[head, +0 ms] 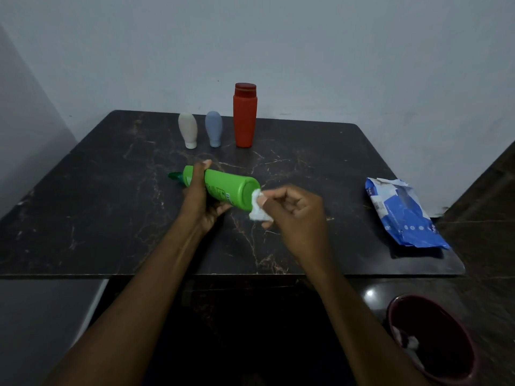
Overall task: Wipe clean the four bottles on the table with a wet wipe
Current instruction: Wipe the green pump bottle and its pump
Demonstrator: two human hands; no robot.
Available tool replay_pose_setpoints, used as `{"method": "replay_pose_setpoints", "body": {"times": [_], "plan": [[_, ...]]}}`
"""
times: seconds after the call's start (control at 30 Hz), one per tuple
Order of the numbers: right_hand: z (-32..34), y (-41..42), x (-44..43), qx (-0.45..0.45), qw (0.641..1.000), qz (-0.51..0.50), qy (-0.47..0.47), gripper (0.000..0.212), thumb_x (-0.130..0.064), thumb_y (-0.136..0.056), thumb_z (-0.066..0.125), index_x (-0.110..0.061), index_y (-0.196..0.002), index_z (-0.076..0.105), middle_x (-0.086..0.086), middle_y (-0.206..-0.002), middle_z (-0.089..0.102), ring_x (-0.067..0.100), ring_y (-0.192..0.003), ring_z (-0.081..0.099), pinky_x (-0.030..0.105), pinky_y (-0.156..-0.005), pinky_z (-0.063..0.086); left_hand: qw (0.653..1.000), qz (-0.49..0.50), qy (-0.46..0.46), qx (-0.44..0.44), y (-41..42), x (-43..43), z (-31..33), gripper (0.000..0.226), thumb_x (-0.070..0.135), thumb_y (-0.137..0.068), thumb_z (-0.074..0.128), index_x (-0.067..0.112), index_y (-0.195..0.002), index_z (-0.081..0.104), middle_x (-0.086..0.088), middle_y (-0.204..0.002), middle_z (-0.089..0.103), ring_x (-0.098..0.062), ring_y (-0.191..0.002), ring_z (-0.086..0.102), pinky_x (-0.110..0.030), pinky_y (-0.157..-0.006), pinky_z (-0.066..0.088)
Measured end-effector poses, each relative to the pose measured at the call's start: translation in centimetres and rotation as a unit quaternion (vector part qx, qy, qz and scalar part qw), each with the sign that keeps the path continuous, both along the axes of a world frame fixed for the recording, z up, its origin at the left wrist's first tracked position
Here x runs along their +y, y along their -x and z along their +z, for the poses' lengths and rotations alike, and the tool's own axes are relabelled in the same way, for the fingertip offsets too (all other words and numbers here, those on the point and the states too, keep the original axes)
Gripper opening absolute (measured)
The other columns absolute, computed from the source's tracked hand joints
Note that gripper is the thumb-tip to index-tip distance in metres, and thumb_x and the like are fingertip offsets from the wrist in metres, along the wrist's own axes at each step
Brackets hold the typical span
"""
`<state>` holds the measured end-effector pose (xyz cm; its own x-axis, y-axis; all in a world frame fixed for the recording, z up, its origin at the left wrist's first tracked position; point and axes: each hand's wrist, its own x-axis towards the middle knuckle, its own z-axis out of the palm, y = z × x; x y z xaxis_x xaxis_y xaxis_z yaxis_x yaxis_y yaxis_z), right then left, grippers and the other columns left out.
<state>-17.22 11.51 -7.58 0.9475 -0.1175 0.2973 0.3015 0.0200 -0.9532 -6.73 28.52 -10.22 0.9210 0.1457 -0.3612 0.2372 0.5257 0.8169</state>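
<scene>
My left hand grips a green bottle, held on its side above the dark marble table, cap pointing left. My right hand pinches a white wet wipe against the bottle's base. At the back of the table stand a tall red bottle, a small blue bottle and a small white bottle, the two small ones resting on their caps.
A blue pack of wet wipes, torn open, lies near the table's right edge. A dark red bin with used wipes inside sits on the floor at lower right. A grey wall runs behind the table.
</scene>
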Motion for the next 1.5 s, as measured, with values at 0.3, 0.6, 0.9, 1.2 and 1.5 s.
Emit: {"method": "replay_pose_setpoints", "body": {"times": [0.3,0.6,0.9,1.2,1.5], "plan": [[-2.0,-0.5,0.4,-0.236,0.919,-0.076,0.306,0.013,-0.005,-0.09,0.071,-0.005,-0.103,0.075,0.003,-0.091,0.063,0.011,-0.074,0.06,0.018,-0.063,0.048,1.0,0.002,0.011,0.002,-0.2,0.2,-0.3,0.047,0.049,-0.084,0.073,0.021,-0.121,0.062,-0.009,-0.106,0.069,-0.023,-0.088,0.071,-0.041,-0.065,0.063],[0.8,-1.2,-0.4,-0.216,0.944,-0.093,0.232,0.019,-0.003,-0.087,0.074,-0.009,-0.105,0.076,0.0,-0.099,0.073,0.009,-0.088,0.068,0.021,-0.076,0.054,1.0,0.004,0.008,0.01,-0.4,0.2,-0.5,0.064,0.051,-0.08,0.076,0.02,-0.133,0.057,-0.01,-0.121,0.071,-0.026,-0.102,0.073,-0.042,-0.066,0.063],[-1.7,-1.2,1.1,-0.278,0.894,-0.101,0.337,0.037,0.004,-0.09,0.066,-0.005,-0.125,0.067,0.011,-0.119,0.06,0.024,-0.106,0.06,0.034,-0.086,0.053,1.0,-0.001,0.03,0.005,-0.5,0.5,-0.8,0.094,0.056,-0.059,0.085,0.018,-0.139,0.054,-0.018,-0.13,0.069,-0.033,-0.108,0.073,-0.047,-0.074,0.061],[-1.6,-1.2,-2.1,-0.236,0.846,-0.072,0.473,0.015,-0.02,-0.091,0.066,-0.012,-0.102,0.073,0.0,-0.082,0.062,0.015,-0.069,0.055,0.035,-0.058,0.05,1.0,0.013,0.023,0.004,-0.7,0.4,-0.9,0.085,0.053,-0.065,0.082,0.018,-0.138,0.057,-0.01,-0.113,0.07,-0.025,-0.097,0.072,-0.042,-0.065,0.061],[-1.0,-1.2,-0.1,-0.275,0.884,-0.074,0.372,0.018,-0.015,-0.094,0.068,-0.011,-0.111,0.075,0.002,-0.09,0.067,0.015,-0.074,0.061,0.033,-0.062,0.052,1.0,0.005,0.022,0.001,-0.6,0.6,-1.1,0.091,0.056,-0.059,0.084,0.016,-0.137,0.059,-0.017,-0.13,0.07,-0.033,-0.11,0.072,-0.046,-0.073,0.062]]}}
